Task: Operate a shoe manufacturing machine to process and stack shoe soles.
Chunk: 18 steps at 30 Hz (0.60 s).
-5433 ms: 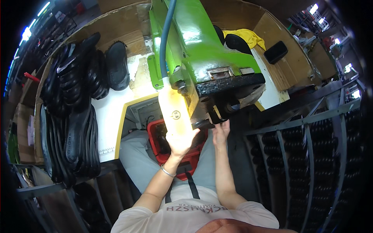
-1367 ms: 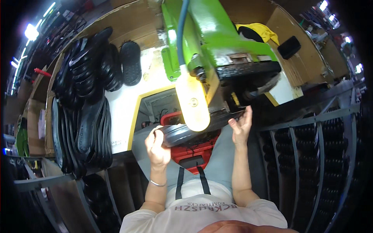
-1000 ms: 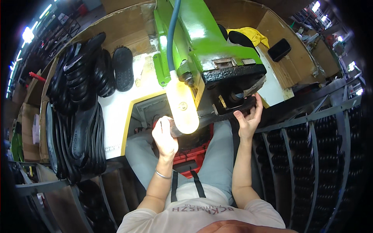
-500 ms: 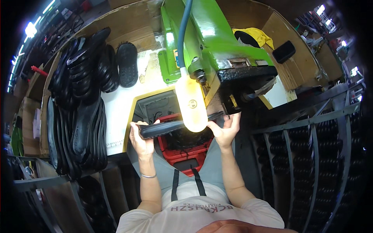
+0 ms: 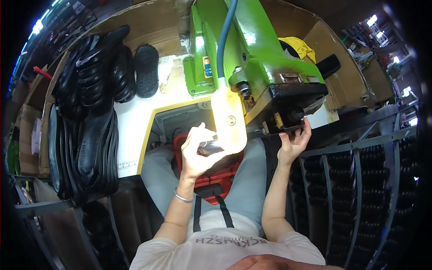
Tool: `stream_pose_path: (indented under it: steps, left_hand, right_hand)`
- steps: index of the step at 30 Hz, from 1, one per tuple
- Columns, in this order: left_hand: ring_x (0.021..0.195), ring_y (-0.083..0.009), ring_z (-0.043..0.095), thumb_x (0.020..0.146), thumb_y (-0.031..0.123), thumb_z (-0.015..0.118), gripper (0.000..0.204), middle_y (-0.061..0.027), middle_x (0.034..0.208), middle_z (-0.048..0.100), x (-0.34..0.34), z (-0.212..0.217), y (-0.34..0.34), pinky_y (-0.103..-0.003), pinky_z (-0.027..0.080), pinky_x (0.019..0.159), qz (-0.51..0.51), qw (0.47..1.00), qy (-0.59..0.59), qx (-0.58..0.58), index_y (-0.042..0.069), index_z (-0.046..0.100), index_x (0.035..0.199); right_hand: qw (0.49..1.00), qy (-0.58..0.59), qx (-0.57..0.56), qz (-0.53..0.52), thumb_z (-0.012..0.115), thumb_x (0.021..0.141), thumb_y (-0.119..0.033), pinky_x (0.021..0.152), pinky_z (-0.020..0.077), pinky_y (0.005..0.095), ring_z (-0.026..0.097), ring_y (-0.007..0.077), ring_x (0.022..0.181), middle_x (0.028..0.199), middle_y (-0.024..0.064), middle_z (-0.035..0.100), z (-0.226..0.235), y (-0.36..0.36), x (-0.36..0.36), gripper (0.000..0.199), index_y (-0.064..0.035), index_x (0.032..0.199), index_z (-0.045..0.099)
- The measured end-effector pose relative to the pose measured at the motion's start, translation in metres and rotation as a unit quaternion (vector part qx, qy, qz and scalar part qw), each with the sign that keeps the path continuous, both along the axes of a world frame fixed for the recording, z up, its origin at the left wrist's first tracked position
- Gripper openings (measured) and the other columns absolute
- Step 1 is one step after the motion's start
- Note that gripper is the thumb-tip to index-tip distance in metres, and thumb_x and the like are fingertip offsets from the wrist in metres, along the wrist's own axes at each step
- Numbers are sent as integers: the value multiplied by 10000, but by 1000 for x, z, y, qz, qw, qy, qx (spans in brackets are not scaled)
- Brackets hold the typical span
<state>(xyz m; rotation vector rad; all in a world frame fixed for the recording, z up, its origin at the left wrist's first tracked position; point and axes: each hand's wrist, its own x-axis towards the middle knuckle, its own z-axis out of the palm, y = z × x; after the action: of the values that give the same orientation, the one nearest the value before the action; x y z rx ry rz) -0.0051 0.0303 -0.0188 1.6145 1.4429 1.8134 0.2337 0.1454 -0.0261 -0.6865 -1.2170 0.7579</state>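
My left hand (image 5: pixel 197 155) is closed on a black shoe sole (image 5: pixel 211 146), its surface shiny under the light. A lit lamp (image 5: pixel 228 120) hanging on a blue-grey cable hides most of the sole. At the right, my right hand (image 5: pixel 293 143) is up against the black working head (image 5: pixel 292 96) of a green machine (image 5: pixel 265 58). Its thumb and fingers pinch a dark edge below that head; whether this is the sole's other end, I cannot make out. Beneath my hands, between my knees, sits a red bin (image 5: pixel 213 180) with dark scraps.
Piled black soles (image 5: pixel 85 148) lie on the white tabletop (image 5: pixel 132 121) at left, with a single sole (image 5: pixel 146 71) beside them. Cardboard walls (image 5: pixel 148 33) edge the table. Behind the machine is a yellow cloth (image 5: pixel 299 47). Racks of dark soles (image 5: pixel 344 175) stand at right.
Both hands have moved rightward, the left one in toward the lamp and the right one along the machine's head. The sole has shifted right, mostly behind the lamp. The view has turned slightly.
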Motion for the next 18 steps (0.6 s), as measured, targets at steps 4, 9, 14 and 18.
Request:
stream_pose_path:
  steps: [4,9,14,18]
  left_hand:
    - [933,-180,644,567,106,920,637,-126,1037,658,-1,0,-2,-313,524,844,3,999,25,-30,-56,597,1092]
    - [722,-228,623,535,126,916,444,-83,737,597,-11,4,-13,-489,428,1011,56,996,-45,-46,10,608,832]
    - [724,-173,608,537,113,918,468,-69,751,593,-32,2,-27,-465,455,998,72,997,-37,-19,1,601,863]
    - [718,-148,566,547,69,897,457,-34,732,527,-50,-6,-44,-521,443,1002,75,990,-112,-50,35,572,867]
  right_hand:
    - [1000,19,-19,14,853,680,-94,961,510,411,490,278,1207,1351,140,414,-13,3,4,865,-11,1379,349]
    - [997,31,-42,49,868,660,-102,974,486,357,490,268,1216,1363,142,423,-17,-6,-16,897,6,1382,347]
    - [995,16,-56,86,881,636,-96,968,465,367,503,245,1161,1341,136,442,-21,-14,-33,910,24,1371,359]
    - [993,14,-54,102,862,619,14,983,459,380,494,243,1172,1332,120,410,-30,-25,-52,866,37,1342,386]
